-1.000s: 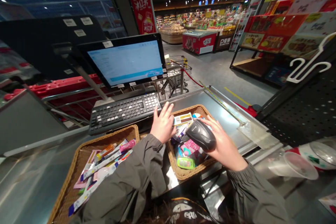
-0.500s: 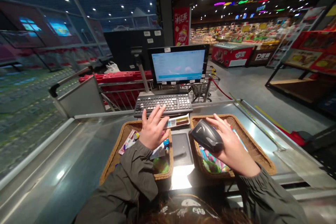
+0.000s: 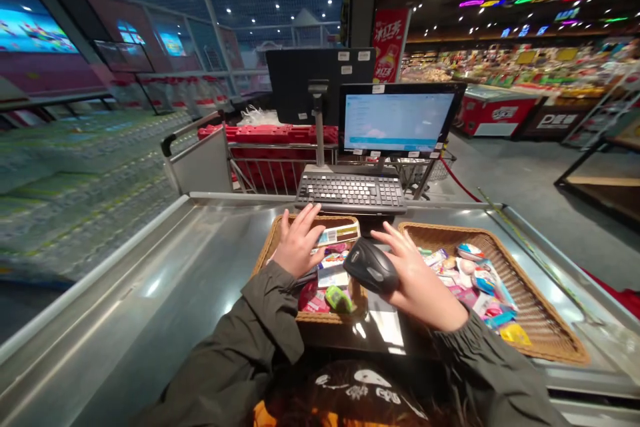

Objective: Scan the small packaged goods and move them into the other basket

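My left hand [image 3: 296, 241] hovers over the left wicker basket [image 3: 274, 245], fingers stretched forward, pinching a small flat printed packet [image 3: 339, 235] by its near end. My right hand [image 3: 417, 279] is wrapped round a black handheld barcode scanner [image 3: 370, 265], held between the two baskets with its head pointing left towards the packet. The left basket holds several small colourful packets and a green item [image 3: 338, 298]. The right wicker basket [image 3: 547, 330] holds more small packaged goods [image 3: 475, 273].
A black keyboard [image 3: 351, 191] and a lit monitor [image 3: 399, 121] stand just behind the baskets. The steel checkout counter [image 3: 170, 280] stretches left. Red shopping baskets and a metal rail [image 3: 273, 147] lie beyond. Store aisles and a freezer [image 3: 500, 117] are at the far right.
My left hand has carried the packet leftwards from the right basket to over the left basket. The scanner hand followed slightly. My view has swung left.
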{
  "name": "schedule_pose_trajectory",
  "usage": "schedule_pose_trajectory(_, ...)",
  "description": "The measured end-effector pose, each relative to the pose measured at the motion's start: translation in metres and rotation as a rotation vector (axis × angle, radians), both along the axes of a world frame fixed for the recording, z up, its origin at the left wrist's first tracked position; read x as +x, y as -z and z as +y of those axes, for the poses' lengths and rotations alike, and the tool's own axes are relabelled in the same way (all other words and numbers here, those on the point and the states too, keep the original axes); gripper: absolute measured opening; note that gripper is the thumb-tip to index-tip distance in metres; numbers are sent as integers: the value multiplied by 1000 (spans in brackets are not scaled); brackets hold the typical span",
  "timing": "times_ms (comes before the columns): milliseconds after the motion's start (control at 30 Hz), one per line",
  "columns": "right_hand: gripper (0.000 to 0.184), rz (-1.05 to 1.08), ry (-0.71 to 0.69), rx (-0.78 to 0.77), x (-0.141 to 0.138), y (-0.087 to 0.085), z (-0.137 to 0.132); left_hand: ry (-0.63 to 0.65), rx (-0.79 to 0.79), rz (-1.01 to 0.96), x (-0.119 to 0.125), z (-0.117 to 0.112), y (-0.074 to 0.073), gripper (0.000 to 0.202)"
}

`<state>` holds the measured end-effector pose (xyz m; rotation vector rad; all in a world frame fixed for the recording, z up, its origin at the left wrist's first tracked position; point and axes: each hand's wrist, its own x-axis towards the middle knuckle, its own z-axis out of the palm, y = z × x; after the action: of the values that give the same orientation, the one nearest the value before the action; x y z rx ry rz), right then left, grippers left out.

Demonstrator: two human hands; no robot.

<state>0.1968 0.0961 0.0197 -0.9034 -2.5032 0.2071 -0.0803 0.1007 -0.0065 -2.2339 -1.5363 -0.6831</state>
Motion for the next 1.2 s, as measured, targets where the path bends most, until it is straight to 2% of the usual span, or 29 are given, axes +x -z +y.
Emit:
schedule_pose_trajectory(167, 46, -8, -17, -10, -23, 5, 3, -21, -19, -4, -13, -2, 9, 27)
schedule_pose_trajectory(400, 43, -19, -23, -24, -33, 7, 0, -35, -57, 7, -27, 0, 16, 29)
schedule_pose_trajectory(733, 53, -52, -5, -55, -30, 8, -4, -39, -59, -9, -29, 1, 15, 28)
schedule_pose_trajectory(1200, 53, -44, 9, -84, -18, 9, -5, -56, -29, -32, -33, 2, 13, 26)
